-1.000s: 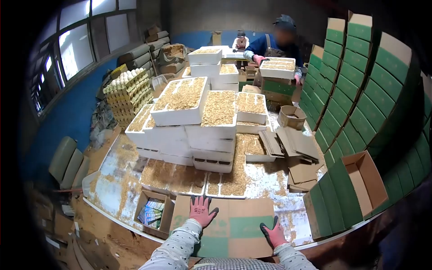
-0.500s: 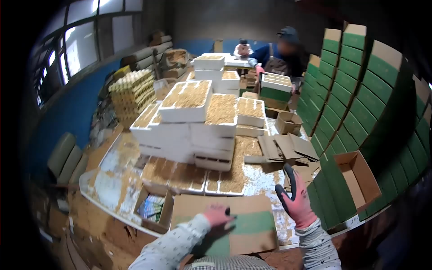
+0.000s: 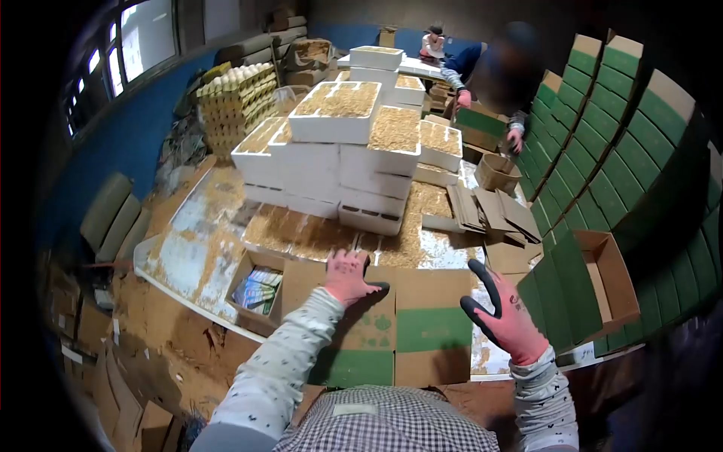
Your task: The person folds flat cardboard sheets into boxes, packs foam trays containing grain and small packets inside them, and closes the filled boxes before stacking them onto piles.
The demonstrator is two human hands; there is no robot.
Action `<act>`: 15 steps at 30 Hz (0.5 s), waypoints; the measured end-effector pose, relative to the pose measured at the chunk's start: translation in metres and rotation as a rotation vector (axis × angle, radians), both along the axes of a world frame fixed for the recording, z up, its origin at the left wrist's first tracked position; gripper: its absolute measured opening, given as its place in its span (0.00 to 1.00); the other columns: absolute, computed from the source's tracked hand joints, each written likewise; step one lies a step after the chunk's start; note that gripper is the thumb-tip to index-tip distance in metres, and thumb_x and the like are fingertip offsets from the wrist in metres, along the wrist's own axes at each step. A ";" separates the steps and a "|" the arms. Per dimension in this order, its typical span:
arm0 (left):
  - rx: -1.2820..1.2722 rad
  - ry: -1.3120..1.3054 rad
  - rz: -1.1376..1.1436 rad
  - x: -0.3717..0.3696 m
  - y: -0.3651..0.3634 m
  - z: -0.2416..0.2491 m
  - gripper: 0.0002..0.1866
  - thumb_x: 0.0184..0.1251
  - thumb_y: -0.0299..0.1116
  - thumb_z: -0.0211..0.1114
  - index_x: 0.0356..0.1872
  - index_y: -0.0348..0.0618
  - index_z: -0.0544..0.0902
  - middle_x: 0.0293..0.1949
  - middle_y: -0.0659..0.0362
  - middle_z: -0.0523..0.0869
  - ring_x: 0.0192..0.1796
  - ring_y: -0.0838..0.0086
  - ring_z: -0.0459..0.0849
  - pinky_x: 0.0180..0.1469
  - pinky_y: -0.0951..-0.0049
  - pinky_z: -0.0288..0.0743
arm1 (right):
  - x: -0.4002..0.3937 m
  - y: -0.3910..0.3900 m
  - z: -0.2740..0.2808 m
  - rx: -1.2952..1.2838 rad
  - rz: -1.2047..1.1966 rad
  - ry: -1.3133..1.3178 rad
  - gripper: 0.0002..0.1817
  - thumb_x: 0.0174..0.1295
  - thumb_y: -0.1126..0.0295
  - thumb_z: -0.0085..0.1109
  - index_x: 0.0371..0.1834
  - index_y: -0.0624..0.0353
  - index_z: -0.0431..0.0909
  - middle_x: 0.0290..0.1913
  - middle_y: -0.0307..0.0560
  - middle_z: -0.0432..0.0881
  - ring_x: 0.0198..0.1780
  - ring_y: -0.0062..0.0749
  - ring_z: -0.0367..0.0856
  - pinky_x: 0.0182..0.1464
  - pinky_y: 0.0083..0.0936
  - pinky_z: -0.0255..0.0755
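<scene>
A flattened cardboard carton (image 3: 433,297) with green printed bands lies at the near edge of the table in front of me. My left hand (image 3: 348,277), in a pink glove with dark fingertips, rests at its far edge, fingers and thumb spread. Beside the carton's right edge, my right hand (image 3: 508,316) is raised with thumb and fingers wide apart and nothing between them. Left of the carton stands a small open box (image 3: 260,316) holding colourful printed packets (image 3: 258,288).
White foam boxes (image 3: 335,128) filled with golden, grain-like material are stacked beyond the carton. Green cartons (image 3: 633,177) stand in tall stacks at right, an open one (image 3: 580,286) nearby. Folded cardboard (image 3: 501,215) lies ahead right. A co-worker (image 3: 489,83) bends over a green carton (image 3: 480,126).
My left hand has moved forward to the carton's far edge and its fingers have spread. My right hand stays open. The co-worker's hands have shifted; the foam box there no longer shows.
</scene>
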State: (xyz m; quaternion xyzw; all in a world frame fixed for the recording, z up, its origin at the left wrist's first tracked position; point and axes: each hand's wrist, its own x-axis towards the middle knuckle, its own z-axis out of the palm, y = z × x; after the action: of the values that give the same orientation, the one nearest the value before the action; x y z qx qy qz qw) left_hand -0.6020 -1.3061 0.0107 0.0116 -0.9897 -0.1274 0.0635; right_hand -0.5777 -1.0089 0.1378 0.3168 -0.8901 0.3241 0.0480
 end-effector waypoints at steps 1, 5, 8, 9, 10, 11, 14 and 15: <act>-0.048 0.146 -0.064 0.007 0.001 0.030 0.39 0.39 0.64 0.67 0.50 0.46 0.75 0.49 0.56 0.77 0.56 0.60 0.69 0.64 0.52 0.53 | 0.000 -0.001 0.008 0.103 -0.033 0.135 0.35 0.55 0.59 0.62 0.64 0.63 0.62 0.61 0.57 0.68 0.64 0.49 0.62 0.66 0.39 0.54; -0.067 0.313 -0.231 0.067 0.029 0.129 0.29 0.39 0.49 0.74 0.42 0.47 0.77 0.49 0.57 0.77 0.63 0.57 0.65 0.66 0.44 0.48 | -0.012 -0.020 0.024 0.399 0.071 0.236 0.38 0.54 0.51 0.59 0.62 0.65 0.62 0.58 0.59 0.69 0.61 0.52 0.65 0.65 0.39 0.56; 0.009 0.374 -0.414 0.100 0.024 0.116 0.25 0.38 0.44 0.74 0.41 0.49 0.78 0.50 0.59 0.78 0.62 0.59 0.68 0.66 0.41 0.48 | -0.037 -0.018 0.015 0.331 0.272 0.097 0.34 0.64 0.45 0.45 0.60 0.67 0.63 0.49 0.61 0.76 0.51 0.47 0.77 0.53 0.37 0.69; -0.020 0.378 -0.520 0.111 0.016 0.115 0.24 0.40 0.44 0.73 0.41 0.49 0.79 0.50 0.60 0.79 0.61 0.61 0.71 0.65 0.41 0.49 | -0.041 -0.023 0.032 0.547 0.232 0.086 0.32 0.64 0.48 0.45 0.60 0.66 0.62 0.47 0.59 0.78 0.48 0.47 0.79 0.49 0.37 0.71; -0.046 0.357 -0.629 0.126 0.013 0.116 0.23 0.41 0.44 0.72 0.41 0.50 0.79 0.50 0.62 0.79 0.60 0.64 0.73 0.64 0.41 0.51 | -0.041 -0.035 0.046 0.757 0.190 0.045 0.30 0.64 0.51 0.46 0.60 0.65 0.62 0.44 0.58 0.80 0.44 0.47 0.81 0.45 0.37 0.73; -0.070 0.310 -0.810 0.142 0.019 0.118 0.22 0.44 0.45 0.69 0.41 0.50 0.78 0.48 0.60 0.79 0.58 0.65 0.74 0.63 0.43 0.54 | -0.056 -0.045 0.044 0.694 0.155 0.145 0.31 0.64 0.53 0.47 0.62 0.65 0.59 0.43 0.57 0.80 0.42 0.48 0.81 0.42 0.37 0.74; 0.168 -0.020 -0.998 0.156 0.017 0.161 0.22 0.49 0.45 0.65 0.45 0.48 0.77 0.49 0.58 0.79 0.56 0.64 0.75 0.62 0.53 0.61 | -0.093 -0.085 0.035 0.695 0.118 0.114 0.33 0.61 0.54 0.52 0.64 0.63 0.58 0.42 0.55 0.81 0.41 0.47 0.81 0.40 0.36 0.74; 0.336 -0.098 -0.913 0.140 0.001 0.176 0.24 0.52 0.45 0.64 0.50 0.46 0.75 0.50 0.55 0.78 0.56 0.61 0.75 0.62 0.60 0.63 | -0.094 -0.095 0.010 0.710 0.170 0.171 0.34 0.59 0.53 0.54 0.64 0.62 0.59 0.42 0.53 0.81 0.41 0.47 0.81 0.41 0.35 0.74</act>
State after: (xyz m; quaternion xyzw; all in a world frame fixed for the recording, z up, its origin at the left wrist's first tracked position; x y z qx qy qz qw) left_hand -0.4616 -1.3052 0.1863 -0.4078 -0.8612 -0.2995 -0.0482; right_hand -0.6719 -1.1034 0.1477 0.4125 -0.9103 -0.0297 -0.0178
